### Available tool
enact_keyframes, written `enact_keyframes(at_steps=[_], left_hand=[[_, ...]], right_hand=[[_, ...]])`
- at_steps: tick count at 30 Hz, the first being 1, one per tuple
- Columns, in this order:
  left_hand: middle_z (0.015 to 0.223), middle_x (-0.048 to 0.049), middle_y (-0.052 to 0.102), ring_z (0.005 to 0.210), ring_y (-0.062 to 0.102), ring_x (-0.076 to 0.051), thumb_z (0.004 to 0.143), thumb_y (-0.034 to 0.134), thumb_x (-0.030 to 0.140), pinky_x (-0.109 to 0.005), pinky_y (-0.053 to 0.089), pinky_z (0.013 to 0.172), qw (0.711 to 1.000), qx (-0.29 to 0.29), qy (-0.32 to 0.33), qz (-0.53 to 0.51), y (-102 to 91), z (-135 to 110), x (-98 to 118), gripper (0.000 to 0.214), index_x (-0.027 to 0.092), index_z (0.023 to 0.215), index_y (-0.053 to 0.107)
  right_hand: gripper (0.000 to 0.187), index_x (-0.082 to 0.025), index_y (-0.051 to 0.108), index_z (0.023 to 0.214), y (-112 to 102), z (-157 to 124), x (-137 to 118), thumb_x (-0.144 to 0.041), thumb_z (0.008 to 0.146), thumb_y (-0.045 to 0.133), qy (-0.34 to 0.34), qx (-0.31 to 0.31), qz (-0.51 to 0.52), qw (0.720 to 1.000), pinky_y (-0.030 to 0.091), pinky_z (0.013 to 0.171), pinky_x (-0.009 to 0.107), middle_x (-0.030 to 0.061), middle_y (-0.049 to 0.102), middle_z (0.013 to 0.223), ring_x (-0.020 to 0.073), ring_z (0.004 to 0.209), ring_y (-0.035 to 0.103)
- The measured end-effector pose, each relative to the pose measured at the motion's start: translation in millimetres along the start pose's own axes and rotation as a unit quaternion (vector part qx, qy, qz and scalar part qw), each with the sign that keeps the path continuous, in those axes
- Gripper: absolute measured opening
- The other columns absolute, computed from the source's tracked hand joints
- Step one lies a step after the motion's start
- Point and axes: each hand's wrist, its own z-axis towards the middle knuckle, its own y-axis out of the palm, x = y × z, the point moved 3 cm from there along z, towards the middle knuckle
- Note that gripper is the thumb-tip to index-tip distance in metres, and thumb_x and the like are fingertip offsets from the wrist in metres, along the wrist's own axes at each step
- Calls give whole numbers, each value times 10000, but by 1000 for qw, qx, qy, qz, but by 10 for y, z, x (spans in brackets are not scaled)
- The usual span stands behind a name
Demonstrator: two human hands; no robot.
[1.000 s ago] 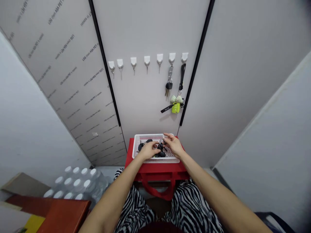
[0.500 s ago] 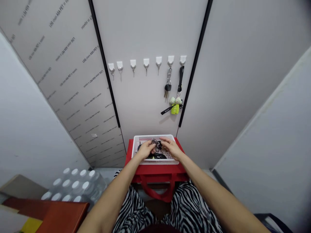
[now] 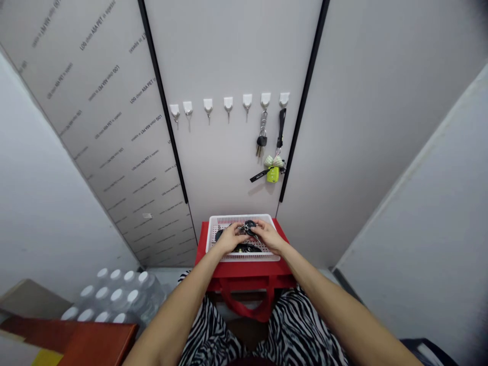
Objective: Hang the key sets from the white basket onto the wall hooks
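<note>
Both my hands are over a white plastic basket (image 3: 244, 257) that rests on a red bag (image 3: 247, 269). Between them is a bunch of keys (image 3: 249, 226) with a dark head and metal rings. My left hand (image 3: 229, 239) pinches the ring side of the bunch. The fingers of my right hand (image 3: 269, 236) are closed on its dark part. More dark key items (image 3: 247, 248) lie in the basket below, partly hidden by my hands.
On the wall panel is a row of several white hooks (image 3: 227, 104). A keyring with a black-headed key (image 3: 261, 141) and a green key case on a black strap (image 3: 272, 174) hang from the two rightmost. Capped bottles (image 3: 114, 297) and a brown box (image 3: 99, 345) stand at left.
The fingers of my right hand have closed in on the keys, whose dark head now sits at that hand. The whole view has shifted slightly.
</note>
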Motion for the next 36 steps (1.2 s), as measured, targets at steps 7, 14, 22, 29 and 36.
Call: enact_keyframes(at_steps=[7, 14, 22, 29, 36], left_hand=[[428, 75, 438, 375, 404, -32, 530, 519, 110, -139, 300, 402, 990, 137, 6, -1, -124, -27, 47, 191, 138, 700, 435], [508, 33, 500, 471, 471, -54, 563, 459, 129, -154, 364, 474, 982, 181, 51, 20, -178, -6, 104, 81, 124, 636, 494], [510, 31, 503, 403, 454, -47, 593, 407, 154, -151, 347, 411, 973, 126, 57, 183, -173, 86, 333, 159, 130, 682, 537], [427, 41, 457, 384, 407, -43, 559, 421, 107, -151, 330, 399, 967, 79, 58, 237, 64, 213, 575, 128, 108, 621, 533], [632, -35, 563, 556, 478, -74, 566, 491, 151, -181, 386, 541, 980, 81, 57, 175, 83, 237, 412, 188, 78, 730, 545]], right_hand=[[212, -165, 472, 686, -16, 13, -19, -241, 506, 553, -21, 51, 16, 998, 341, 428, 185, -40, 528, 525, 74, 464, 483], [173, -156, 492, 675, -15, -18, -60, -209, 515, 528, -30, 86, -60, 994, 345, 451, 193, -57, 507, 486, 58, 426, 444], [232, -150, 570, 748, -24, -1, -108, -250, 543, 526, -113, 71, -226, 965, 355, 718, 277, 35, 587, 784, 141, 735, 511], [219, -138, 576, 702, 5, 0, -85, -306, 600, 479, -130, 10, -248, 960, 361, 615, 251, 4, 571, 655, 125, 623, 490], [221, -140, 547, 633, -36, -17, -113, -339, 610, 452, -119, 70, -179, 974, 320, 497, 207, -34, 488, 514, 80, 488, 412]])
